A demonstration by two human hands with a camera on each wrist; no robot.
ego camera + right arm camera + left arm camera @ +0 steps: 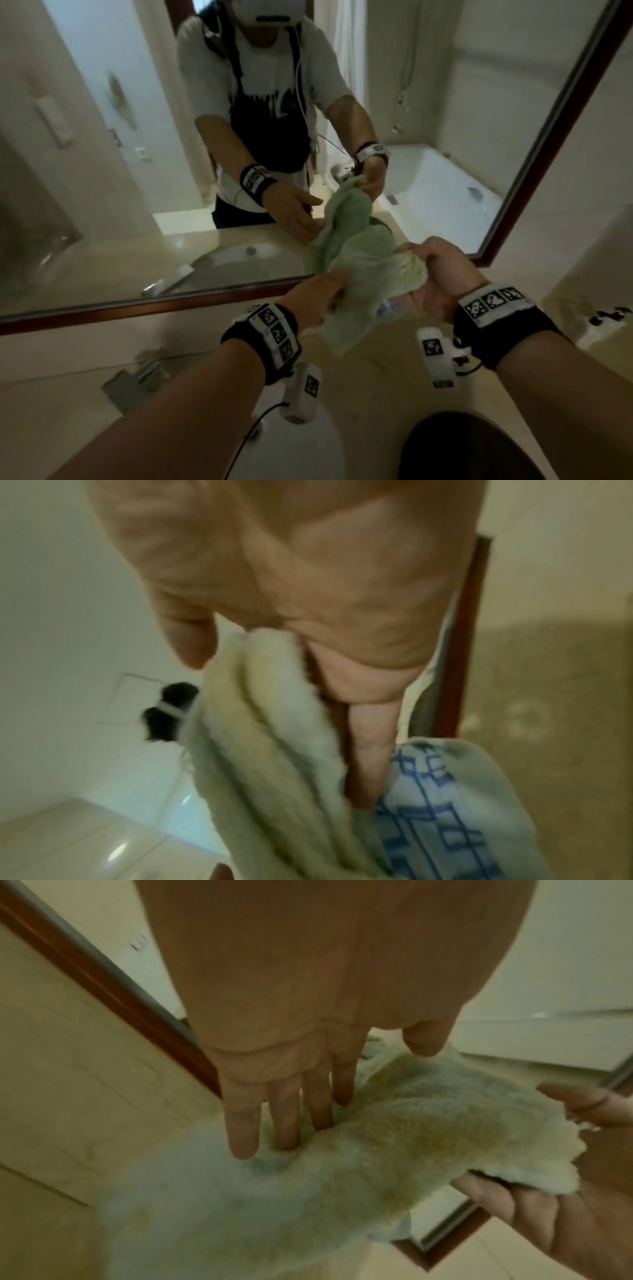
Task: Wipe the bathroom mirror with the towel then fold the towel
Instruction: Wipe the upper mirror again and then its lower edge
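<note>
A pale green towel (359, 274) hangs bunched between my two hands, just in front of the lower right part of the bathroom mirror (137, 137). My right hand (435, 270) pinches one end of the towel (267, 723) between thumb and fingers. A blue-patterned part of the cloth (431, 810) lies under those fingers. My left hand (318, 294) reaches in from the left. Its fingers (284, 1118) are straight and press into the towel (377, 1150), with the thumb resting on top. The mirror shows both hands and the towel reflected.
The mirror's dark red-brown frame (137, 305) runs just above the beige counter (205, 342). A metal faucet (137, 380) stands at the left. Small dark items (609, 315) lie at the counter's right end. A dark rounded shape (472, 452) fills the lower right.
</note>
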